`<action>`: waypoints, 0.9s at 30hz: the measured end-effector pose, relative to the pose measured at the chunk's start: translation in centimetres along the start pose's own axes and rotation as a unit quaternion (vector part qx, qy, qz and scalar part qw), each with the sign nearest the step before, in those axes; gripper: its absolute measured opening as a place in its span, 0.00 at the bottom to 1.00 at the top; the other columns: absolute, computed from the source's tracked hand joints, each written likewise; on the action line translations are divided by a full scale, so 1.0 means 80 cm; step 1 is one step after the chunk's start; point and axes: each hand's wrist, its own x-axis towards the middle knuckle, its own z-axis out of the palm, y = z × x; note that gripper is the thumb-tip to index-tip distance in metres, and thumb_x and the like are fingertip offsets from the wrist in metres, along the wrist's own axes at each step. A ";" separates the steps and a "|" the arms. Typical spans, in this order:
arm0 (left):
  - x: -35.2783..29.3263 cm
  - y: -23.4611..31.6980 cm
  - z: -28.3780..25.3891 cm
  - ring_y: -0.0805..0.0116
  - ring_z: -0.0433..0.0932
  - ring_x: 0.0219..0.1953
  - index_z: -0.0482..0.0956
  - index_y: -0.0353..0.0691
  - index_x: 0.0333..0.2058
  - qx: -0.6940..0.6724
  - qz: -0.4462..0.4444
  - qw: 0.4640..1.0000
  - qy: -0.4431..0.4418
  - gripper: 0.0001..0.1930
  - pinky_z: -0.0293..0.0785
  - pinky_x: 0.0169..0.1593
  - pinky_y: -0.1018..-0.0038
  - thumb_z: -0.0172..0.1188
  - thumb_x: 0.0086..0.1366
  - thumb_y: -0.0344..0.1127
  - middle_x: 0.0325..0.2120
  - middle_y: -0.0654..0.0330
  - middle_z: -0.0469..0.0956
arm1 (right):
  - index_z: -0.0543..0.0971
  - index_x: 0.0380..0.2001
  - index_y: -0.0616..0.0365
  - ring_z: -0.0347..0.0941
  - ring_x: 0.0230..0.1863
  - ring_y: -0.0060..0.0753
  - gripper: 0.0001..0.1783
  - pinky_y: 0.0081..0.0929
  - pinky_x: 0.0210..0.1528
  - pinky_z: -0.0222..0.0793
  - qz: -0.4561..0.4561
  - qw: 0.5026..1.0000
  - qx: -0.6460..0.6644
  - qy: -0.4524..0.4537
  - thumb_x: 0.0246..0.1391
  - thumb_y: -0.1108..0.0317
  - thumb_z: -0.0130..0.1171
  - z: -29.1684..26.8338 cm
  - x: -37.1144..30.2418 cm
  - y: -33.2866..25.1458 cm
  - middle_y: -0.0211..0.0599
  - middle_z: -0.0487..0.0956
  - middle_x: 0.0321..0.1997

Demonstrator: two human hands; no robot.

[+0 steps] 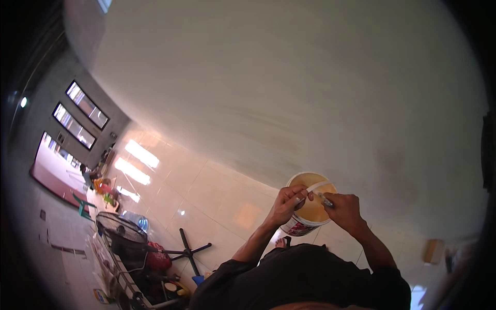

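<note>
A white bucket (299,227) with a coloured label and a yellowish inside stands near the foot of the wall, below both of my hands. My left hand (290,203) is over the bucket's left side, its thumb and fingers closed on a pale curved strip (321,184). On the other side of the bucket my right hand (344,209) is closed round a small grey-blue tool (326,200), whose tip points toward my left fingers. The tool's kind is too small to make out, and my right fingers partly hide it.
A broad pale wall (289,93) rises just ahead. On the tiled floor to the left are a pedestal fan (121,227), a black cross-shaped base (189,252), a red bag (158,257) and a clear bottle (135,221). A brown block (433,251) lies at the right.
</note>
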 end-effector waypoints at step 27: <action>-0.033 0.045 -0.009 0.84 0.52 0.18 0.75 0.35 0.29 0.042 -0.029 0.999 0.000 0.14 0.49 0.23 0.83 0.45 0.67 0.37 0.14 0.74 0.57 | 0.81 0.36 0.60 0.78 0.25 0.38 0.12 0.27 0.28 0.71 -0.005 0.983 0.126 0.131 0.44 0.72 0.64 0.030 -0.012 -0.026 0.45 0.81 0.27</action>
